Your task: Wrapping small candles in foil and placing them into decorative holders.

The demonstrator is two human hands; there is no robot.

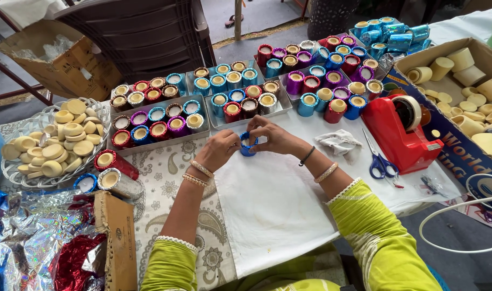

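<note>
Both our left hand (220, 150) and right hand (274, 137) are pinching the small blue foil-wrapped wax candle cup (248, 144) by its rim; seemingly light, crushable foil.

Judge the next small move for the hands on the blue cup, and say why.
Probably press the foil's top edge down inside the rim. Both hands, left and right, pinch the blue cup on the white cloth, fingertips at its rim; finished cups in the tray have theirs tucked.

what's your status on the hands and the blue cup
Left hand and right hand both shut on blue foil cup. Cup over white cloth. Nothing in the way.
</note>
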